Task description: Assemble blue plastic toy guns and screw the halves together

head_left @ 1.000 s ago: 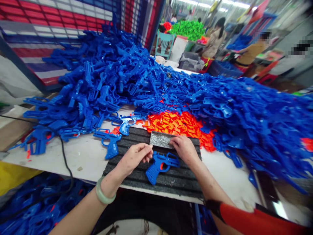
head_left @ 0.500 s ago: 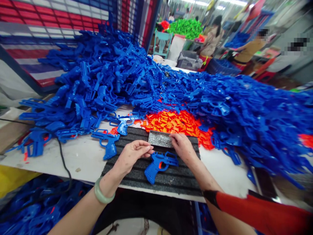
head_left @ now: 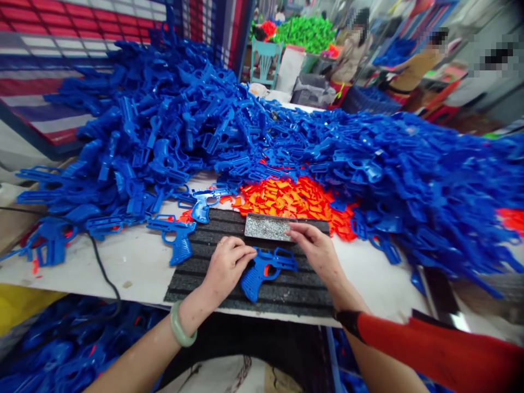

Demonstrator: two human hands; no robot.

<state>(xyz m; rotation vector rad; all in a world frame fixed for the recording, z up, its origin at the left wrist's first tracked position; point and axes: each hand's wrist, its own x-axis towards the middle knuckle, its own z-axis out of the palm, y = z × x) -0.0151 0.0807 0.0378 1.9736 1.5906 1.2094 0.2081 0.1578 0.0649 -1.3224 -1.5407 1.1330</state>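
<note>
While the left hand (head_left: 227,264) is pinching, a toy gun (head_left: 257,268) is lying at its three o'clock, eight from the right hand (head_left: 317,249), whose grip is unclear.

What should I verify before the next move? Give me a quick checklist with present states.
1. Blue toy pistol body on the dark ribbed mat: ok, lying on its side.
2. Orange trigger present within the guard: ok; how firmly it sits, cannot tell.
3. Left hand at the body's upper rear: ok; whether it pinches a small part, cannot tell.
4. Right hand clear of the shallow tray: not ok, fingertips at its right end.
5. Small metallic pieces available in the tray: ok, many visible.
</note>
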